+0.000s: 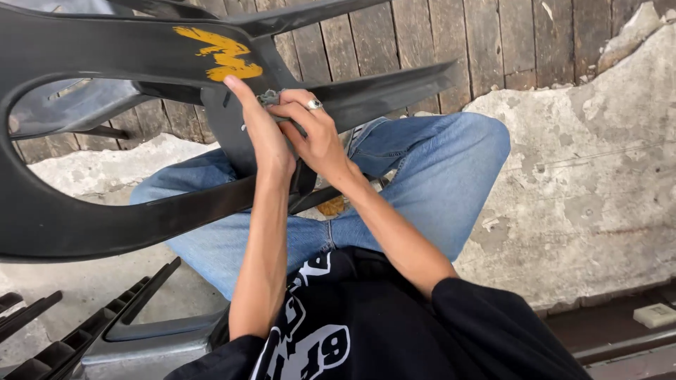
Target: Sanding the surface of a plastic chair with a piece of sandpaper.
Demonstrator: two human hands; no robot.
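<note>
- pressure from both sides looked like the thing to get right: the black plastic panel [105, 211] lay across the person's lap, propped on the jeans [436, 176], and would likely flex or slide unless one hand braced it while the other worked.
- left hand [264, 134] lay flat against the panel's middle web, fingers together and stretched upward, the fingertip reaching just below the yellow paint mark [222, 55]; it pressed rather than gripped, so it was open on the surface.
- right hand [313, 130] was curled, fingers drawn together around a small grey piece [270, 97] at the panel's centre; a silver ring [314, 105] showed on one finger. what the piece was i could not tell, as the fingers hid most of it.
- both forearms ran up from the black printed t-shirt [366, 317] and nearly crossed at the wrists, touching or close to it, elbows tucked in.
- judged from this, keeping the wrists close and the left palm firm would steady the small piece while the right fingers turned or seated it.
- panel's curved outer rim swept toward the lower left, over a cracked concrete floor [598, 176]; wooden planks [451, 35] lay beyond, and another ribbed black part [84, 331] sat beside the person's left hip.
</note>
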